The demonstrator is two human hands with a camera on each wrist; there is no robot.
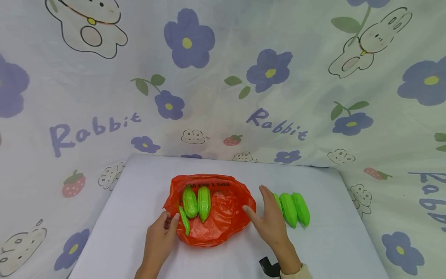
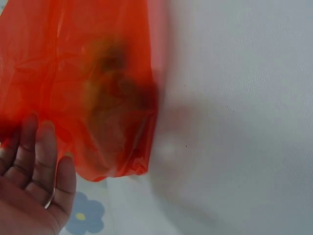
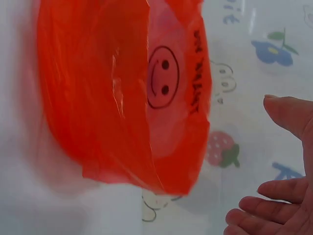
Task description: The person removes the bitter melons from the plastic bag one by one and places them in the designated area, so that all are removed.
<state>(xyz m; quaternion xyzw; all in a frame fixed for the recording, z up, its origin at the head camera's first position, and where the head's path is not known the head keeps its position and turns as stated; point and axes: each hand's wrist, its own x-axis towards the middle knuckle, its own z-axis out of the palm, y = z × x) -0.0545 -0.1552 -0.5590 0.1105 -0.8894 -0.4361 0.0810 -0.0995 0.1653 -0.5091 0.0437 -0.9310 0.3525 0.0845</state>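
Note:
A red plastic bag [image 1: 223, 224] stands with its mouth open on the white table. Inside it lie two plump, ridged green fruit-like pieces [image 1: 204, 203], plus a slimmer green piece [image 1: 184, 221] by the bag's left wall. My left hand [image 1: 161, 232] pinches the left rim, its thumb at the inner edge and its fingers outside; the left wrist view shows those fingers [image 2: 46, 152] along the red plastic. My right hand [image 1: 273, 223], thumb and fingers spread, holds nothing beside the bag's right rim. Right of that hand lie more green pieces [image 1: 288, 210], one partly hidden by it.
The white table [image 1: 324, 248] ends at a back edge against a hanging cloth [image 1: 216, 85] printed with rabbits and flowers. A black device [image 1: 270, 267] sits by the right wrist. The bag's printed smiling face [image 3: 164, 77] shows in the right wrist view.

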